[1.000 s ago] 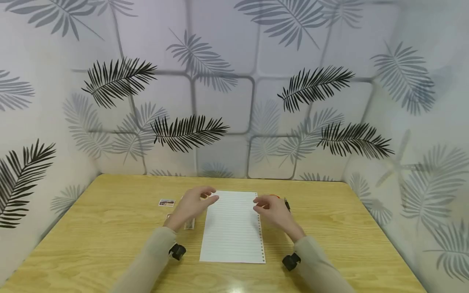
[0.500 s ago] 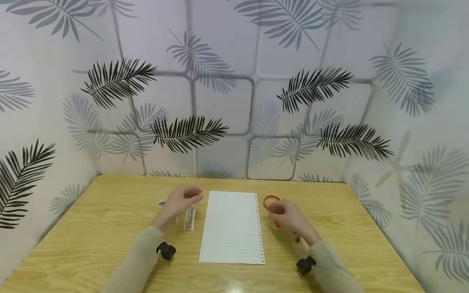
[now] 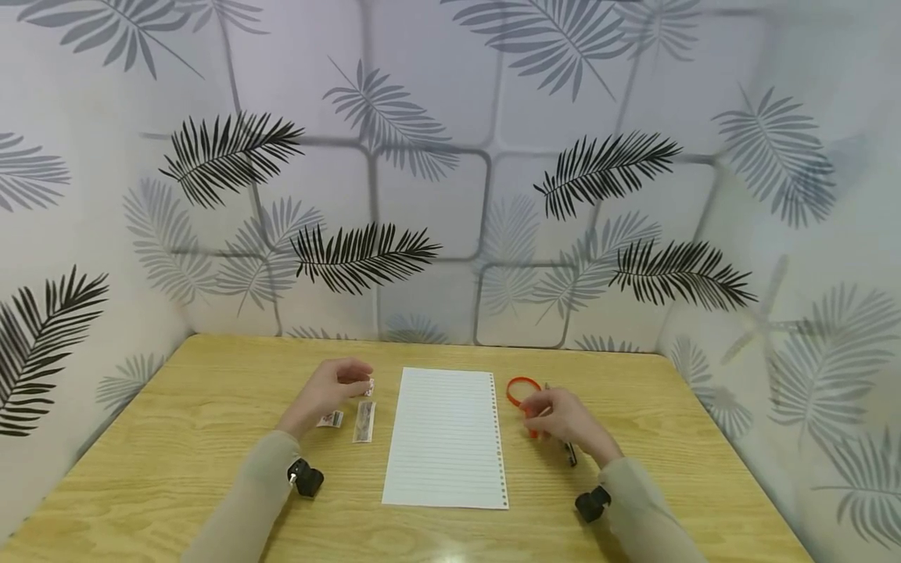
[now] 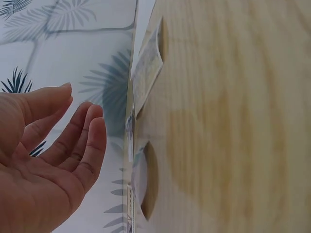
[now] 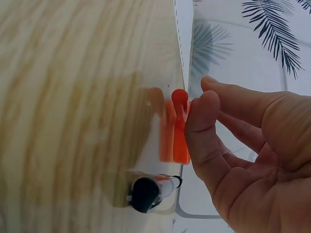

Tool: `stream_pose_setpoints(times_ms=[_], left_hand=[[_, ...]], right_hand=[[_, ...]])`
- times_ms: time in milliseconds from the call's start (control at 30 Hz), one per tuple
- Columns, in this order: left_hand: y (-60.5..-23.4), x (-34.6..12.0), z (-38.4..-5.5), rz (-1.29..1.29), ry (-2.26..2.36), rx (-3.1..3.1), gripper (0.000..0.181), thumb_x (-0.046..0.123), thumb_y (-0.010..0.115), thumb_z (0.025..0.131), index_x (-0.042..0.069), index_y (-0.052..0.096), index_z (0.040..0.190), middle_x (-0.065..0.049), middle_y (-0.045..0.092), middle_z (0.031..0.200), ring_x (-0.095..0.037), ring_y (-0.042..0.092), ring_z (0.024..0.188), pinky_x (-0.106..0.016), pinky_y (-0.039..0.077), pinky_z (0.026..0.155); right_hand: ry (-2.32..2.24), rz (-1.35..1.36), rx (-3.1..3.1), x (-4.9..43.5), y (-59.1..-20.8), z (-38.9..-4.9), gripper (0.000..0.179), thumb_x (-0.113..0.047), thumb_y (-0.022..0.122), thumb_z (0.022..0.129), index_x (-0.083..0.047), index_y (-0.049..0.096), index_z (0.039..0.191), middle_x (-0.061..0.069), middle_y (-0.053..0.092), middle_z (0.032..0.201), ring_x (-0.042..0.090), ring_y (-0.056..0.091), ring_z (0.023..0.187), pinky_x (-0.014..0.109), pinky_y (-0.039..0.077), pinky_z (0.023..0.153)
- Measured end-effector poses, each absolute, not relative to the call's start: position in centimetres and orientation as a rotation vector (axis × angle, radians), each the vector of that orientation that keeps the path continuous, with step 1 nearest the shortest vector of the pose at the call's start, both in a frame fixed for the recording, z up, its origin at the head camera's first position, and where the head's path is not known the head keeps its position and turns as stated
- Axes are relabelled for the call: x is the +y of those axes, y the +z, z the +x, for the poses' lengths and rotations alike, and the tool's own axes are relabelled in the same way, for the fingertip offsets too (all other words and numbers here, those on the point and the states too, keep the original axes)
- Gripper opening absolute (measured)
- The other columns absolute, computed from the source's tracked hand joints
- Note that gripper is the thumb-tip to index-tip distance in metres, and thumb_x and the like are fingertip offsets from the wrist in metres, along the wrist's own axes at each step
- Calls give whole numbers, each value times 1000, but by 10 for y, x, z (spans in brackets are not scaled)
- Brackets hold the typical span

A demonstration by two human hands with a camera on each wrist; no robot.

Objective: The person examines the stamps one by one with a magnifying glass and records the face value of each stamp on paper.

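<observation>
My left hand (image 3: 327, 395) hovers over several small stamps at the left, holding nothing. Its fingers are loosely bent in the left wrist view. One stamp (image 3: 364, 422) lies upright beside the paper, another (image 3: 331, 420) under the wrist, and a third (image 3: 369, 387) shows past the fingertips. Curled edges lift a stamp (image 4: 148, 70) off the tabletop. On the other side, my right hand (image 3: 566, 418) is over the handle of a red-rimmed magnifying glass (image 3: 518, 403). In the right wrist view the bent fingers are right beside the red handle (image 5: 181, 141), thumb and index tips apart.
A lined, hole-punched sheet of paper (image 3: 445, 438) lies between the hands on the wooden table (image 3: 450, 536). A black-ended pen (image 3: 570, 453) lies right of the magnifying glass, partly under my right hand. A leaf-patterned wall (image 3: 436, 195) stands behind the table.
Both hands have moved outward from above the paper's edges: the left toward the stamps, the right toward the magnifying glass and pen. The paper has stayed in place.
</observation>
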State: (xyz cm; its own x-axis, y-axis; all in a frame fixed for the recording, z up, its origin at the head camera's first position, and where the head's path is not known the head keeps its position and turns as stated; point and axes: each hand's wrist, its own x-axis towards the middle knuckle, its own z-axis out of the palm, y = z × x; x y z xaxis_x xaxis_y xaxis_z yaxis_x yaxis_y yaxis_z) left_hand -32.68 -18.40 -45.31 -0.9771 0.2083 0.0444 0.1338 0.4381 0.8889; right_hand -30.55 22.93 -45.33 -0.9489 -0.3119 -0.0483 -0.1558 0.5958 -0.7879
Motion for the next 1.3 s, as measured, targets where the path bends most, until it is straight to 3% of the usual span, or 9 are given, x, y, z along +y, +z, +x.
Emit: stream_pose_setpoints(times_ms=[500, 667, 900, 1100, 1300], left_hand=[[-458, -197, -335, 270, 1545, 2656, 34, 6, 60, 96, -1, 59, 129, -19, 62, 125, -30, 59, 113, -42, 53, 91], [-457, -200, -337, 265, 1576, 2607, 35, 8, 59, 97, -1, 57, 131, -21, 60, 128, -29, 60, 111, -44, 52, 92], [-456, -206, -340, 267, 1539, 2651, 34, 12, 58, 99, 0, 57, 131, -21, 60, 129, -29, 60, 108, -42, 52, 91], [-452, -209, -340, 258, 1583, 2624, 34, 12, 55, 100, -3, 56, 131, -26, 58, 129, -35, 60, 109, -45, 54, 90], [-449, -209, -338, 221, 1578, 2620, 35, 14, 55, 100, -2, 56, 131, -25, 58, 129, -33, 60, 109, -45, 53, 91]], right_hand=[[-1018, -351, 2755, 227, -454, -311, 21, -13, 80, 80, -5, 75, 99, 4, 71, 91, 12, 60, 72, 28, 51, 59], [-988, -341, 2745, 225, -452, -313, 27, -13, 81, 79, -6, 75, 104, 4, 67, 81, 13, 57, 61, 27, 49, 54], [-995, -344, 2681, 227, -452, -315, 37, -8, 78, 80, -5, 71, 116, 5, 71, 81, 12, 57, 52, 28, 49, 51], [-1047, -320, 2653, 229, -453, -319, 38, -4, 76, 77, -7, 72, 115, 6, 70, 83, 14, 58, 58, 29, 51, 55], [-1150, -370, 2547, 238, -455, -323, 41, -4, 76, 80, -2, 68, 120, 10, 70, 86, 15, 65, 66, 32, 57, 61]])
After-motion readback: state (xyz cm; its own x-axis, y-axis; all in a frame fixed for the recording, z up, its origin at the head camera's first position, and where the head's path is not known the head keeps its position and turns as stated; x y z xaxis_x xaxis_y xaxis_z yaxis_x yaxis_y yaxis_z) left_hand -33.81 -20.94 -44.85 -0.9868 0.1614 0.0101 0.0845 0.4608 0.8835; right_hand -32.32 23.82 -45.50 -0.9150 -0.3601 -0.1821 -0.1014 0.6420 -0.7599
